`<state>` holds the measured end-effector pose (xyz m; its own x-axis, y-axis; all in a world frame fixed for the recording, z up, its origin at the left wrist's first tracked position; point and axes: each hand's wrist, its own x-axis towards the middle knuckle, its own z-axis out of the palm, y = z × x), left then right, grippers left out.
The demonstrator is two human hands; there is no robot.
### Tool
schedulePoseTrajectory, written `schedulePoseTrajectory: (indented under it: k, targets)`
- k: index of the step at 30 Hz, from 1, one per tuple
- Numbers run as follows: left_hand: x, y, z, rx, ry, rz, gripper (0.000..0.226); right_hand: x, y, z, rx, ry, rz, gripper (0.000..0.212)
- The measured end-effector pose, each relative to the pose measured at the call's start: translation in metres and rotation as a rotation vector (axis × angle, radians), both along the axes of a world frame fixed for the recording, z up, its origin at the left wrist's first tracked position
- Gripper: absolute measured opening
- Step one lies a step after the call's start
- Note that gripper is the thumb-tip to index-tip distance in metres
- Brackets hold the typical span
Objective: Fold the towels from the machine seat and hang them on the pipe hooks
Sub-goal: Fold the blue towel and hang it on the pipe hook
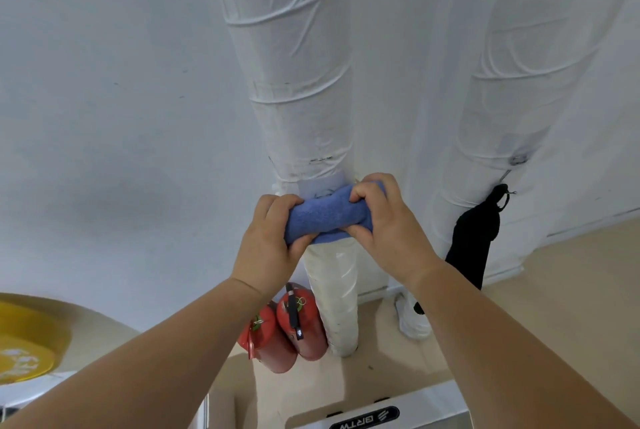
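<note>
Grip: left hand (273, 231) and right hand (384, 217) both clamped on bunched blue towel (329, 212)
Towel: pressed against middle pipe (298, 106)
Hook: hidden behind towel
Risk: blind hooking; towel probably drops on release

A bunched towel (329, 214) spans between the fingers of the left hand (266, 241) and the right hand (388, 227), which clasp its two ends, and it lies against the front of the nearer wrapped pipe (298, 99) just behind the fingertips. Below the left hand's fingers, two extinguishers (287, 324) stand on the floor beside that pipe's foot. Well right of the right hand's fingers, a second towel (474, 234) hangs from a hook (509, 190) on the other pipe (498, 82).
</note>
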<state>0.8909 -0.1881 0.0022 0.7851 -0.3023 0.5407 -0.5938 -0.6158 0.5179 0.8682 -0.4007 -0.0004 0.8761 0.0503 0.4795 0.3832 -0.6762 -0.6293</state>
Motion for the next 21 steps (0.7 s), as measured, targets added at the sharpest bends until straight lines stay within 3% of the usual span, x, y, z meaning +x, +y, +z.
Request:
schedulePoseTrajectory:
  k: [9, 16, 21]
  targets:
    - [0.003, -0.003, 0.010, 0.057, 0.060, 0.062, 0.061, 0.002, 0.002, -0.005, -0.005, -0.021, -0.007, 0.052]
    - [0.011, -0.003, 0.004, 0.100, -0.035, 0.102, 0.058, 0.009, -0.001, -0.008, -0.021, -0.030, 0.003, 0.054]
    - [0.008, -0.005, -0.001, 0.042, 0.048, 0.126, 0.052, 0.007, 0.000, -0.007, 0.019, 0.029, 0.008, 0.055]
